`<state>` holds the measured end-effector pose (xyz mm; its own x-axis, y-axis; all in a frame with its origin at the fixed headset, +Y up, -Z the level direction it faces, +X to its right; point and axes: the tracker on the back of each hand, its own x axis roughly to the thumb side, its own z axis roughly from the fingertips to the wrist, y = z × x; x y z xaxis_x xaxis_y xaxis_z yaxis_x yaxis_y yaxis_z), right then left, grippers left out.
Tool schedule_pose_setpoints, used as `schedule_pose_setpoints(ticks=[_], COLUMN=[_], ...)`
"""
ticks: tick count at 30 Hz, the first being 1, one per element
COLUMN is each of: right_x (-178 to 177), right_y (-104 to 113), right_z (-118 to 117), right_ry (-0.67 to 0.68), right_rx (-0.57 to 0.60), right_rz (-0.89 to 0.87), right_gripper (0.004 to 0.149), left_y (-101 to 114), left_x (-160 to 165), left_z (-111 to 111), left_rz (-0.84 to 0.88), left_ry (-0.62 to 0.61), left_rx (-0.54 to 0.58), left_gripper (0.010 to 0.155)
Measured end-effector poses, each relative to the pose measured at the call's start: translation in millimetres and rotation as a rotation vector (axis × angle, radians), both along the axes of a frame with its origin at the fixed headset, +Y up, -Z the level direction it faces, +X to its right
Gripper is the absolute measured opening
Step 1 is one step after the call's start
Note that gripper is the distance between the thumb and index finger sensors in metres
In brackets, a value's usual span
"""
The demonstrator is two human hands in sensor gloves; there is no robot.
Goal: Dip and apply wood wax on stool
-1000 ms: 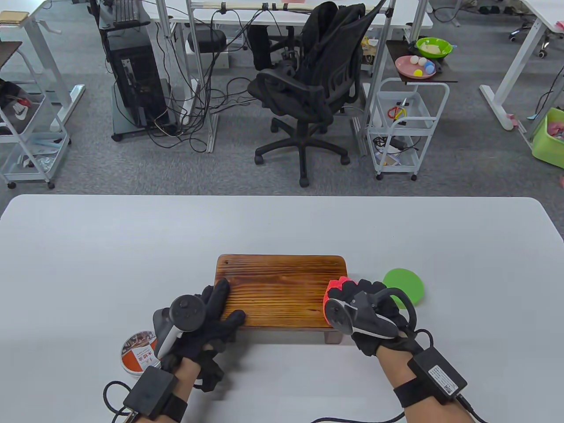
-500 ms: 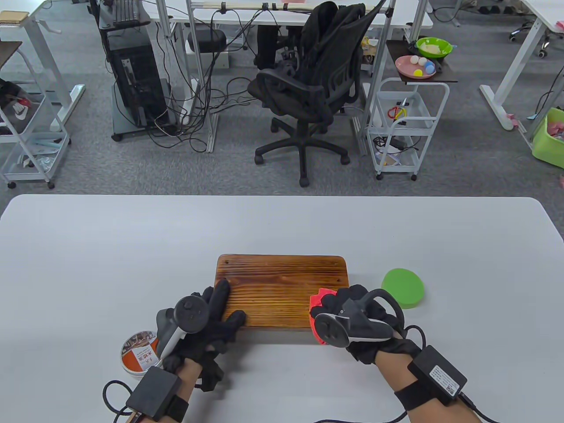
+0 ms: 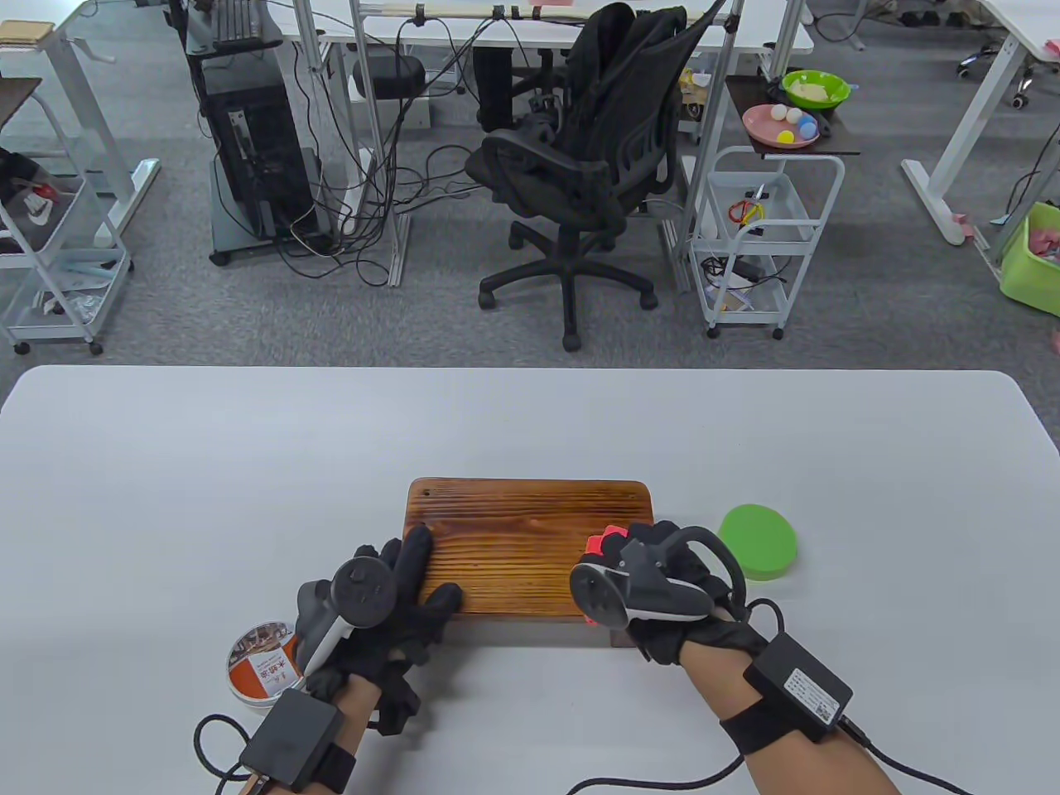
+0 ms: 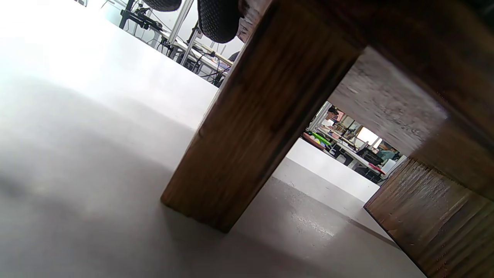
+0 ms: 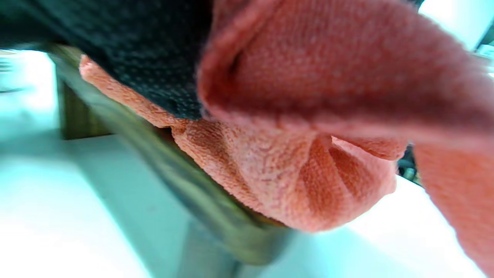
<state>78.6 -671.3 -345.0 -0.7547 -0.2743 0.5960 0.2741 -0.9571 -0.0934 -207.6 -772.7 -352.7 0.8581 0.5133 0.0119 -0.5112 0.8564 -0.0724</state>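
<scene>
Two hands at work low in the table view, mid-application by the look of it: right hand (image 3: 662, 592) clutching a red cloth (image 3: 598, 548), fingers closed around it, pressing it on the right front part of the wooden stool (image 3: 526, 538) at lower centre. Left hand (image 3: 389, 596) flat, fingers spread, bracing the stool's left front corner, gripping nothing. Wax tin (image 3: 261, 662) open at lower left, green lid (image 3: 758, 540) lying right of the stool. Probably much of the top left to cover; no visible sheen to judge by. Only from the left wrist view: stool leg (image 4: 247, 127) planted on the table (image 4: 77, 162). Only from the right wrist view: cloth bunched over the stool's edge, blurred.
</scene>
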Motion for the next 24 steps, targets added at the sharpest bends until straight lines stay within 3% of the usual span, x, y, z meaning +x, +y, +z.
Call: schedule_pose_setpoints(ticks=[4, 7, 9, 10, 13, 19, 24], right_x=[2, 14, 23, 25, 16, -21, -23], right_y=[3, 6, 4, 2, 2, 4, 5], right_z=[-7, -28, -45, -50, -45, -10, -13], right_ry=[-0.008, -0.121, -0.217, -0.251, -0.199, 0.026, 0.047], right_rx=[-0.017, 0.007, 0.057, 0.023, -0.01, -0.06, -0.072], right_rz=[-0.01, -0.045, 0.052, 0.074, 0.029, 0.007, -0.002], right_gripper=[0.068, 0.068, 0.068, 0.068, 0.068, 0.069, 0.068], left_y=[0, 0, 0, 0, 0, 0, 0], left_x=[0, 0, 0, 0, 0, 0, 0], left_z=[0, 0, 0, 0, 0, 0, 0], left_rz=[0.001, 0.001, 0.003, 0.001, 0.001, 0.002, 0.004], left_ry=[0.001, 0.002, 0.002, 0.002, 0.002, 0.001, 0.001], left_rx=[0.0, 0.0, 0.0, -0.001, 0.0, 0.0, -0.001], left_gripper=[0.096, 0.096, 0.096, 0.096, 0.096, 0.096, 0.096])
